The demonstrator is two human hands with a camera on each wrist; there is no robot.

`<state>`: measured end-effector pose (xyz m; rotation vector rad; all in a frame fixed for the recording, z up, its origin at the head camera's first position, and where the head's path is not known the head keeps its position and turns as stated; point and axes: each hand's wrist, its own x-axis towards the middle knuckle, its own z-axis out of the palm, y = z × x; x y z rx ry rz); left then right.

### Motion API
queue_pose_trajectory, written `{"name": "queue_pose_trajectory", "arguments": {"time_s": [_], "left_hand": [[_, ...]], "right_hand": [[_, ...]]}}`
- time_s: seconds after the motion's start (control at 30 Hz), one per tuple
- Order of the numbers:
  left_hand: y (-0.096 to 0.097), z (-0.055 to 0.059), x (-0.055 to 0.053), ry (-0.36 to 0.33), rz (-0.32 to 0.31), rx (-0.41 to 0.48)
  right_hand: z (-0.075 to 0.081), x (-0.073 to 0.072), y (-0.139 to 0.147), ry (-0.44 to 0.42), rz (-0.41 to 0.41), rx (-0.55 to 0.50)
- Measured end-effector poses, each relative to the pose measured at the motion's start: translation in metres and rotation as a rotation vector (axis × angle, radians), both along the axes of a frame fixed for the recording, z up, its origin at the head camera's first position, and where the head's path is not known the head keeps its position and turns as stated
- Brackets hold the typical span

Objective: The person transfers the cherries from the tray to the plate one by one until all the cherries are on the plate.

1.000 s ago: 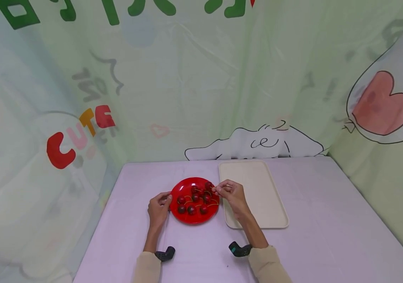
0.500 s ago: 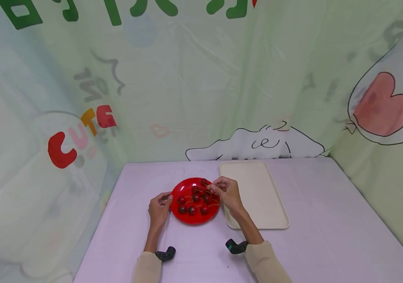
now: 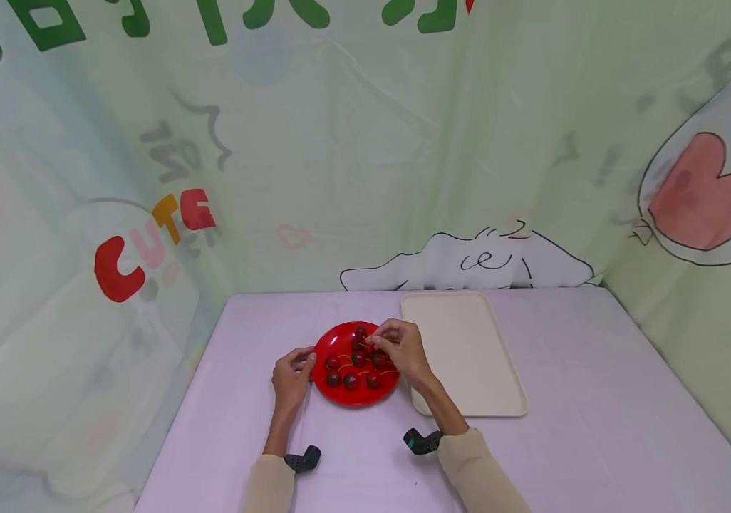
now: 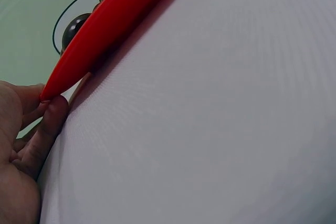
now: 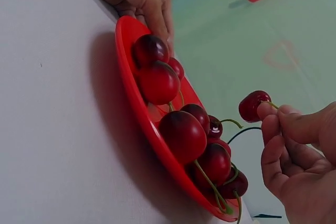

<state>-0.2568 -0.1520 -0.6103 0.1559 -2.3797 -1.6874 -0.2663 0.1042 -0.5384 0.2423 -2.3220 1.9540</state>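
A round red plate (image 3: 333, 340) bears several dark red cherries (image 5: 182, 136), some with green stems. At the plate's left rim, my left hand (image 3: 291, 377) pinches the edge between thumb and fingers; the left wrist view shows the thumb and fingers on the plate's rim (image 4: 110, 40). My right hand (image 3: 402, 350) is over the plate's upper right part. Between thumb and index finger it pinches one cherry (image 5: 253, 106) by its stem, held up apart from the others in the right wrist view.
A cream rectangular tray (image 3: 468, 356) lies right of the plate, partly behind my right hand and forearm. Both rest on a table with a pale lilac cloth (image 3: 571, 399). A printed curtain (image 3: 365, 157) hangs behind and at the sides.
My right hand has moved left over the plate, carrying the cherry from the upper right rim toward the upper middle. The left hand has stayed on the plate's rim.
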Motion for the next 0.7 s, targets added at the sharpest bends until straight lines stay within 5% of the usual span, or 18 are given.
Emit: {"name": "queue_pose_trajectory", "arguments": {"time_s": [0.7], "left_hand": [[-0.001, 0.0, -0.001, 0.006, -0.009, 0.001]], "right_hand": [[0.002, -0.004, -0.024, 0.154, 0.079, 0.27]]}}
